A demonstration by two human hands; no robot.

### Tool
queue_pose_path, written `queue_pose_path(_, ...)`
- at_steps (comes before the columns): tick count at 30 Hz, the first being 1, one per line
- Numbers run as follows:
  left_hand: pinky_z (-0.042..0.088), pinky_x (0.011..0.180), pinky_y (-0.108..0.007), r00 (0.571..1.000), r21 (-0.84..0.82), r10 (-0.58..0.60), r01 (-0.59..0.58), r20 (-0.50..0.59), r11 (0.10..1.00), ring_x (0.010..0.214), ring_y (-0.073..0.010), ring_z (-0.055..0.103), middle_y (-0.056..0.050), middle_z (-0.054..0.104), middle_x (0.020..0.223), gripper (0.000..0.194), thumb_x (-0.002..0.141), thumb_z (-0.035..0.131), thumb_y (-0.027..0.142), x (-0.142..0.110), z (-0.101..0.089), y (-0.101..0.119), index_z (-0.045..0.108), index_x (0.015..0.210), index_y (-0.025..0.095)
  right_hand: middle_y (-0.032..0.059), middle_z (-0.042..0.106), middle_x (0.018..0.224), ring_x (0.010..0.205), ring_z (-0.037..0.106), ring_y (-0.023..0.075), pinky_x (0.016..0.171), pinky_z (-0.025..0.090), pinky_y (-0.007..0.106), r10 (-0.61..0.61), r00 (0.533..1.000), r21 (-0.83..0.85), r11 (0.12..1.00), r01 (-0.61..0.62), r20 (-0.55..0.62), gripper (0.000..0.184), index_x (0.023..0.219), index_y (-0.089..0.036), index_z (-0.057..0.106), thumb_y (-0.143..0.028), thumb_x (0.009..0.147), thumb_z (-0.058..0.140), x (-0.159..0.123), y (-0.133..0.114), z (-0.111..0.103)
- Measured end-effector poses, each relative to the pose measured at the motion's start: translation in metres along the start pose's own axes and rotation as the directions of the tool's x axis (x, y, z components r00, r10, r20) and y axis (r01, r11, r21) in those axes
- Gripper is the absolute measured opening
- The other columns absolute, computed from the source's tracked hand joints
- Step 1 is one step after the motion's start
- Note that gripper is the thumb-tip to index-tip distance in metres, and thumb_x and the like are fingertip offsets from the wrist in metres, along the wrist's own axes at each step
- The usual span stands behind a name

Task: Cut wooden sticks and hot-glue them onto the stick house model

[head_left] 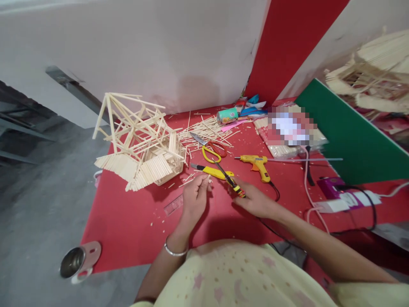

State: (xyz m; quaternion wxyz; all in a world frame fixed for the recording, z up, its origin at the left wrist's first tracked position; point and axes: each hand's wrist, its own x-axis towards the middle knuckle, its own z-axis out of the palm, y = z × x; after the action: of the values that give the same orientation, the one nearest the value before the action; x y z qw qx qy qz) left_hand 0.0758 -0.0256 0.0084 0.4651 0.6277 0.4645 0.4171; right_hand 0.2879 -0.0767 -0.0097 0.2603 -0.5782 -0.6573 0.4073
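Note:
My left hand (195, 194) is closed in a pinch over the red table, with a small pale wooden stick (209, 178) just showing at the fingertips. In my right hand (254, 199) is a slim tool (234, 186) with a long dark pointed shaft and a yellow-and-black handle; its exact kind is unclear. Its shaft points away from me, over a yellow utility knife (214, 172). Beyond the knife lie scissors (211, 150) with red and yellow handles. A yellow glue gun (256, 165) lies on its side right of them. Left stands a wooden stick structure (143, 147).
Loose sticks (207, 128) cover the table's back beside a green can (227, 115). A clear ruler (173, 205) lies left of my left hand. A power strip (343, 204) with cords is at right, near a green board (354, 136). A steel cup (73, 262) stands at the front-left corner.

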Motion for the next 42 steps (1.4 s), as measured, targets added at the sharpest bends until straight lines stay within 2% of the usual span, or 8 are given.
queue_pose_path(2,0.047,0.069,-0.026,1.0,-0.027,-0.012,0.012,-0.006,1.0,0.066,-0.015,0.061,0.0,0.066,0.071,0.022,0.098,0.053,0.036,-0.002,-0.003,-0.005,0.067,0.096,0.019,0.0116,0.064,0.135,0.122,0.061,0.0297,0.104,0.046,0.042,-0.037,0.999,-0.061,0.997,0.038,0.017,0.065,0.136,-0.019,0.052,-0.014,0.071,0.055,-0.005,-0.004,-0.005)
queue_pose_path(4,0.048,0.069,-0.026,1.0,-0.046,-0.014,0.014,0.007,0.999,0.068,-0.0153,0.062,0.0,0.067,0.074,0.02,0.098,0.054,0.036,-0.002,-0.005,-0.01,0.066,0.096,0.019,0.0125,0.06,0.14,0.128,0.058,0.0303,0.108,0.045,0.044,-0.049,0.997,-0.099,0.994,0.055,0.056,0.074,0.143,-0.021,0.047,-0.012,0.07,0.054,-0.007,-0.01,-0.005)
queue_pose_path(12,0.047,0.068,-0.025,0.999,-0.026,0.027,-0.026,0.021,0.999,0.066,-0.0148,0.062,0.0,0.066,0.071,0.022,0.099,0.05,0.033,-0.006,-0.008,-0.01,0.066,0.092,0.019,0.0219,0.059,0.137,0.127,0.056,0.0344,0.108,0.044,0.05,-0.101,0.995,-0.293,0.95,0.104,0.028,0.073,0.144,-0.011,0.044,-0.014,0.072,0.056,-0.001,-0.013,0.006)
queue_pose_path(19,0.044,0.064,-0.024,0.999,0.022,0.042,-0.042,0.017,0.999,0.062,-0.0135,0.059,0.001,0.063,0.066,0.024,0.096,0.051,0.027,-0.003,-0.004,-0.004,0.062,0.076,0.02,0.0212,0.058,0.136,0.126,0.055,0.0344,0.106,0.043,0.049,-0.068,0.998,-0.338,0.939,0.066,0.005,0.07,0.143,-0.013,0.043,-0.016,0.074,0.057,0.001,-0.016,0.006)
queue_pose_path(26,0.043,0.063,-0.024,1.0,0.096,-0.011,0.011,-0.009,0.995,0.06,-0.0134,0.056,0.002,0.061,0.063,0.025,0.095,0.051,0.028,-0.007,-0.001,-0.011,0.06,0.073,0.02,0.0133,0.068,0.102,0.093,0.065,0.0281,0.079,0.047,0.035,0.085,0.993,-0.319,0.946,-0.055,0.08,0.042,0.117,-0.016,0.054,-0.015,0.074,0.054,0.002,-0.019,0.01)
queue_pose_path(32,0.044,0.065,-0.025,0.995,0.068,-0.079,0.084,-0.066,0.994,0.06,-0.0134,0.057,0.001,0.062,0.064,0.024,0.095,0.051,0.03,-0.008,0.004,-0.02,0.061,0.076,0.019,0.0119,0.07,0.1,0.089,0.065,0.0264,0.072,0.042,0.032,0.053,0.991,-0.351,0.936,-0.007,0.121,0.037,0.11,-0.019,0.055,-0.016,0.074,0.055,0.01,-0.014,0.007)
queue_pose_path(37,0.043,0.063,-0.025,0.989,0.031,-0.116,0.119,-0.091,0.992,0.056,-0.013,0.055,0.003,0.059,0.06,0.023,0.095,0.051,0.032,-0.004,0.01,-0.015,0.06,0.078,0.02,0.0111,0.071,0.093,0.081,0.064,0.0255,0.068,0.039,0.031,0.039,0.995,-0.362,0.932,-0.003,0.093,0.03,0.104,-0.02,0.058,-0.019,0.073,0.056,0.015,-0.008,0.008)
queue_pose_path(42,0.044,0.064,-0.024,0.985,0.008,-0.128,0.13,-0.113,0.991,0.057,-0.0125,0.056,0.003,0.059,0.061,0.025,0.095,0.054,0.037,-0.002,0.01,-0.013,0.061,0.08,0.02,0.0078,0.067,0.077,0.069,0.059,0.0211,0.065,0.038,0.03,0.064,0.998,-0.363,0.93,-0.055,0.012,0.011,0.085,-0.019,0.058,-0.021,0.075,0.053,0.022,0.007,0.01)
